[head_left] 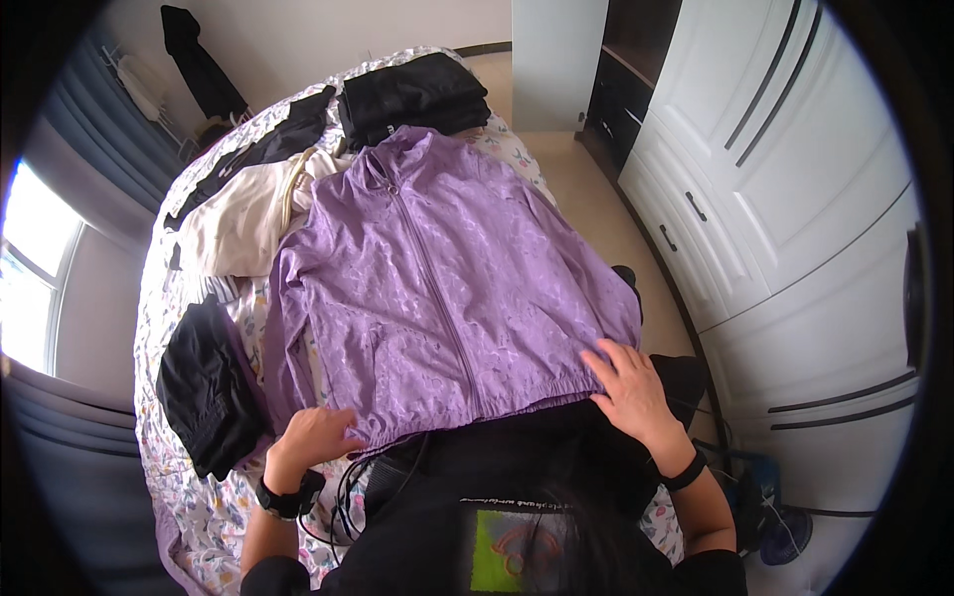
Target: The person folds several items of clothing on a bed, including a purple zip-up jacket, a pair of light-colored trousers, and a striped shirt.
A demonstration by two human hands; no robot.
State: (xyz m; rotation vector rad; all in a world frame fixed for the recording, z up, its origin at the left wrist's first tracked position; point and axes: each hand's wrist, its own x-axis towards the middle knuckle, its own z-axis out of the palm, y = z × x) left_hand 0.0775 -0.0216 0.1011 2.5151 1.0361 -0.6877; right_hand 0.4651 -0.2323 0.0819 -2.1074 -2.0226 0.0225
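A purple zip-up jacket [427,288] with a faint shiny pattern lies front up and spread out, its collar at the far end and its gathered hem toward me. The zipper is closed along most of its length. At the hem's left corner my left hand [310,439] has its fingers closed on the edge of the cloth; its fingertips are partly hidden. My right hand [631,389] rests on the lower right corner with its fingers apart, the thumb close to the hem.
The jacket lies on a bed with a floral sheet [159,298]. Folded black clothes [412,94] sit beyond its collar; a cream garment [238,219] and a folded black garment [204,387] lie left. White cabinets [765,199] stand right, a window [35,268] left. Dark cords [343,497] lie near my left wrist.
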